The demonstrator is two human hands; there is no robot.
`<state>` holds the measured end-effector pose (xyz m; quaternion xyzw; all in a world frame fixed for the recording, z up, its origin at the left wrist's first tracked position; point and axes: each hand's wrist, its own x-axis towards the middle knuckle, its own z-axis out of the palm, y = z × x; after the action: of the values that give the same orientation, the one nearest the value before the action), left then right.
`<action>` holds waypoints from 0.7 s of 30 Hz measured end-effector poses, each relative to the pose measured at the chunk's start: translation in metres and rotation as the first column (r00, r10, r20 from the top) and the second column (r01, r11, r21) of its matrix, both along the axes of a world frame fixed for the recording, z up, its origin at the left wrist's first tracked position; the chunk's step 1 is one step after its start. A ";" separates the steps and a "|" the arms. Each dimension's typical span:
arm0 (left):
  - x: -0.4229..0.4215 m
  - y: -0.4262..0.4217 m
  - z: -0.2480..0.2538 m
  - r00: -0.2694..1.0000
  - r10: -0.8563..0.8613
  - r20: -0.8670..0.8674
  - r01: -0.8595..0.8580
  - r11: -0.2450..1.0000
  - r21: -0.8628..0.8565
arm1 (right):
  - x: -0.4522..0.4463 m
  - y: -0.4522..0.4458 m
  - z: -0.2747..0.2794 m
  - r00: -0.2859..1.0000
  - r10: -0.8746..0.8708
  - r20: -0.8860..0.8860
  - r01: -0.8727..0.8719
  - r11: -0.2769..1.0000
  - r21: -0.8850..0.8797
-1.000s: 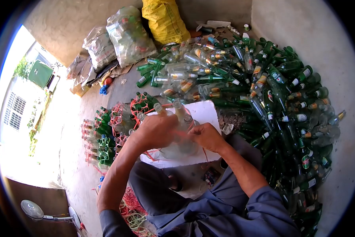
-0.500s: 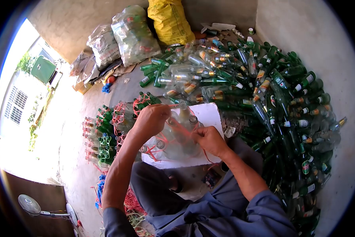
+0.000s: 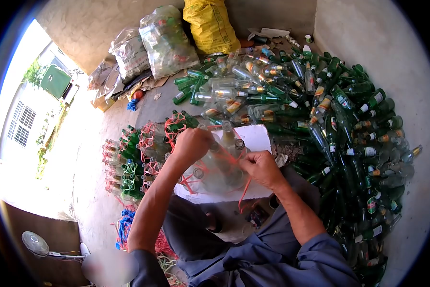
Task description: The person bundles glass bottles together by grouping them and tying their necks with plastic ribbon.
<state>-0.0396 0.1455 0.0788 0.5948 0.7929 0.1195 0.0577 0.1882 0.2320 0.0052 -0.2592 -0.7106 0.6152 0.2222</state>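
Note:
A cluster of clear glass bottles [image 3: 219,170] stands on a white board [image 3: 255,138] between my knees, with red string [image 3: 228,156] looped around the necks. My left hand [image 3: 193,146] is closed above the bottles at the cluster's left side; what its fingers hold is hidden. At the right side, my right hand [image 3: 262,167] pinches the red string beside a bottle neck, and a loose end hangs below it over the board's front edge.
Bundled green and clear bottles [image 3: 133,162] stand at the left. A large heap of loose bottles [image 3: 344,138] spreads across the back and right. Filled sacks [image 3: 167,45] lean at the back wall. Red and blue string [image 3: 125,229] lies by my left arm.
Both hands shift slightly around the bottle necks, with the string between them. The loose string end now hangs lower from my right hand. The whole view has moved a little.

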 end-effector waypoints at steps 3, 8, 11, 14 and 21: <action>0.001 -0.002 0.005 0.943 0.075 0.323 -0.050 0.995 -0.087 | 0.005 0.004 0.006 0.999 -0.053 -0.006 0.053 0.988 0.143; 0.007 -0.016 -0.006 0.927 0.036 0.372 -0.083 0.990 0.111 | 0.011 0.016 0.011 0.995 -0.091 0.039 0.089 0.994 0.064; 0.043 -0.025 0.017 0.926 0.007 0.378 -0.097 0.970 0.221 | 0.011 0.017 0.007 0.996 -0.076 0.045 0.073 0.996 0.060; 0.070 -0.025 0.020 0.972 -0.107 0.208 0.052 0.966 0.254 | 0.010 0.018 0.006 0.996 -0.086 0.033 0.083 0.994 0.071; 0.095 -0.016 0.001 0.993 0.009 -0.122 0.012 0.985 0.174 | 0.009 0.015 0.007 0.991 -0.125 0.035 0.117 0.978 0.171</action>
<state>0.0555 0.1298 0.0796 0.6042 0.7810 0.1519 -0.0432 0.1972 0.2468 0.0121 -0.2964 -0.7479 0.5320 0.2641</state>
